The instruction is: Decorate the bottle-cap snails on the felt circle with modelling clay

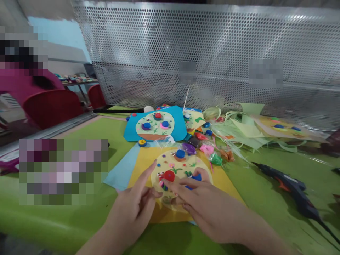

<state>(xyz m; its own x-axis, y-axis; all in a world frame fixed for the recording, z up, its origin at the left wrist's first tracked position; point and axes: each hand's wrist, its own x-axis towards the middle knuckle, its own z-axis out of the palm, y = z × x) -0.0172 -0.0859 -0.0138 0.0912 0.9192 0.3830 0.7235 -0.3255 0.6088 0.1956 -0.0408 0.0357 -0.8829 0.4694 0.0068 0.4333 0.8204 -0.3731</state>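
Note:
A yellow sheet (140,184) lies in front of me with a pale round paper (191,159) on it, decorated with small clay shapes. My left hand (132,205) rests at the round paper's left side, index finger stretched along its edge and thumb apart. Reaching across from the right, my right hand (207,205) puts its index fingertip on a small piece beside the red clay ball (169,176). Its fingers partly cover a blue clay piece (196,177). A blue ball on a brown base (180,154) sits near the round paper's top.
Behind stands a similar decorated picture on blue card (130,131). Bags of coloured clay (207,148) lie beside it, with paper strips (239,124) beyond. A glue gun (289,191) is at the right. A perforated metal panel (159,46) closes off the back; a person (39,78) sits at left.

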